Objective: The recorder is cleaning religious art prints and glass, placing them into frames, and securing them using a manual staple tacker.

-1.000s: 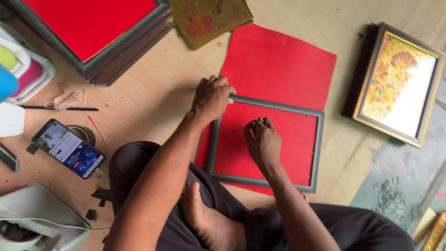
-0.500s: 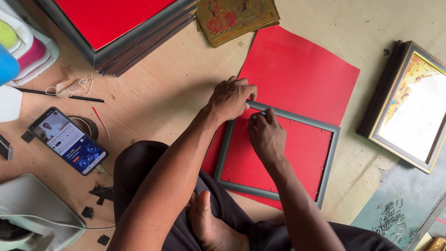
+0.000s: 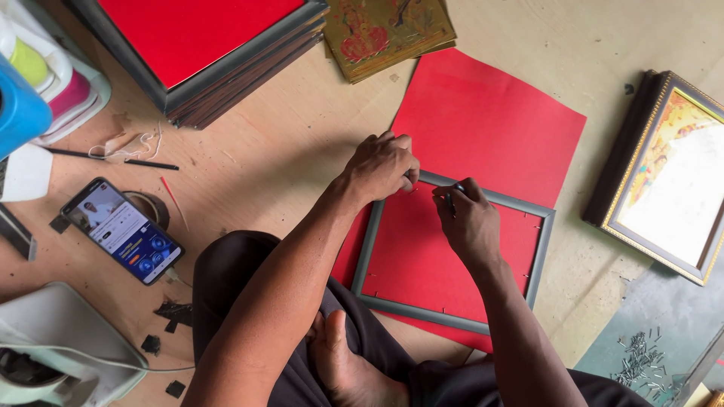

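So the right hand (image 3: 469, 222) is curled narrow, fingertips pinched on a small dark tool (image 3: 451, 200), right up against the far rail of a thin grey rectangular picture frame (image 3: 541, 247). I can't make out what kind of tool it is, too small. The left hand (image 3: 381, 166) sits just left of it, fingers bent down and pressing on the frame's far left corner, so it's closed over the rail and isn't really gripping anything loose.

The frame lies flat on the wooden floor (image 3: 279, 158) in front of the person's crossed legs, with a red backing board (image 3: 422, 256) inside it. Underneath, sticking out on the far side, is a bigger loose red paper sheet (image 3: 490, 120).

Going outward: far left there's a stack of dark frames with a red board on top (image 3: 196, 45), and beside that, at the far edge, a gold-toned printed picture with a red figure (image 3: 388, 30). Off to the right is a finished picture in a dark and gold frame (image 3: 664, 173), well apart from the hands. Near right corner has a pile of small metal pins (image 3: 641, 362) on a greenish sheet.

On the left side, a smartphone with a lit screen (image 3: 121, 230) lies on the floor just beside a roll of brown tape (image 3: 147, 205), with a thin black stick (image 3: 151, 163) and some pale string (image 3: 124, 143) a bit farther away. Little black scraps (image 3: 173, 313) are scattered near the left knee.
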